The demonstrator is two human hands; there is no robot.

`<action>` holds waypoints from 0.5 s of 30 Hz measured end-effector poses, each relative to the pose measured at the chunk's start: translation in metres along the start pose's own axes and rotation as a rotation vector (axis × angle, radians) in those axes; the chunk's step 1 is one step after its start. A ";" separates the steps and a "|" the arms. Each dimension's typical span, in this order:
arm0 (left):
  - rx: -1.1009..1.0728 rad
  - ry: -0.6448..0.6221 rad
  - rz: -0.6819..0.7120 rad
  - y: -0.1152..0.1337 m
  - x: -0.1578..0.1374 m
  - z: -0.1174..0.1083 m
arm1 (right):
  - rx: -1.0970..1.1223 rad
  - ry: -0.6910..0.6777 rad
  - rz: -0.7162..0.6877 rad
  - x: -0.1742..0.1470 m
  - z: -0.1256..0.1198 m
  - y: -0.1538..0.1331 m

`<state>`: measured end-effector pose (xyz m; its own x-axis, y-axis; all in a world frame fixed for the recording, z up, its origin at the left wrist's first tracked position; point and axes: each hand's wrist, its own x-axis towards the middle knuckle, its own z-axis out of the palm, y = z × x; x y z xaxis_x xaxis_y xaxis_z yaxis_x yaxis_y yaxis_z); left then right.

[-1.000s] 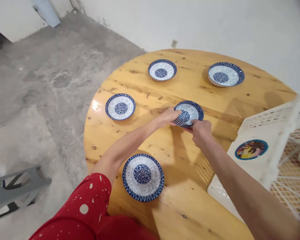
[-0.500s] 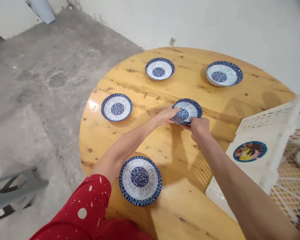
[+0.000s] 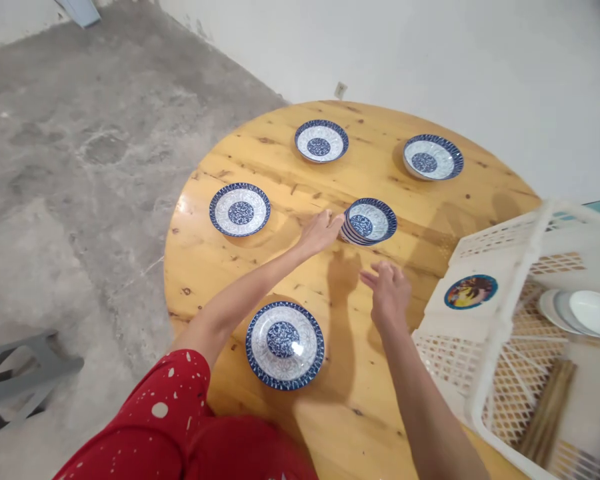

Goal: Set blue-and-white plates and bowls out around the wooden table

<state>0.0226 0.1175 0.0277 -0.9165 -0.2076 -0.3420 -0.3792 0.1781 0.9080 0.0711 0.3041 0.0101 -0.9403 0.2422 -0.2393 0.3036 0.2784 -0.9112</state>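
Presently, the left hand [image 3: 319,232] rests fingertips against the stack of small bowls [image 3: 369,222] near the tabletop [image 3: 380,373] centre, fingers loosely extended. The right hand [image 3: 390,293] hovers just beside it, fingers spread, holding nothing.

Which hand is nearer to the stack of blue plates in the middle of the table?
The left. The left hand touches the left edge of the stack of plates. The right hand is open, apart from it, on the near side.
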 end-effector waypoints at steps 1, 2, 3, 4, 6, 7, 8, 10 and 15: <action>0.066 -0.002 0.062 -0.004 -0.008 -0.008 | 0.019 0.001 -0.020 -0.023 -0.008 0.009; 0.136 -0.008 0.128 -0.010 -0.015 -0.016 | 0.023 0.006 -0.020 -0.046 -0.017 0.018; 0.194 -0.019 0.185 -0.016 -0.023 -0.025 | 0.017 0.032 -0.015 -0.071 -0.026 0.029; 0.228 -0.027 0.221 -0.024 -0.031 -0.034 | -0.001 0.027 0.002 -0.095 -0.035 0.039; 0.284 -0.028 0.282 -0.043 -0.048 -0.055 | -0.028 0.030 0.067 -0.140 -0.051 0.063; 0.320 -0.011 0.311 -0.054 -0.059 -0.066 | -0.018 0.044 0.117 -0.160 -0.058 0.075; 0.355 0.016 0.315 -0.065 -0.071 -0.077 | -0.002 0.057 0.176 -0.179 -0.065 0.088; 0.380 0.075 0.279 -0.087 -0.099 -0.101 | 0.043 0.057 0.258 -0.211 -0.076 0.114; 0.316 0.300 0.120 -0.147 -0.193 -0.151 | 0.112 0.052 0.332 -0.264 -0.099 0.168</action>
<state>0.2748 -0.0134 -0.0032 -0.8962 -0.4294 -0.1114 -0.3360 0.4930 0.8026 0.3852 0.3789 -0.0463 -0.7831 0.3504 -0.5138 0.5700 0.0739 -0.8183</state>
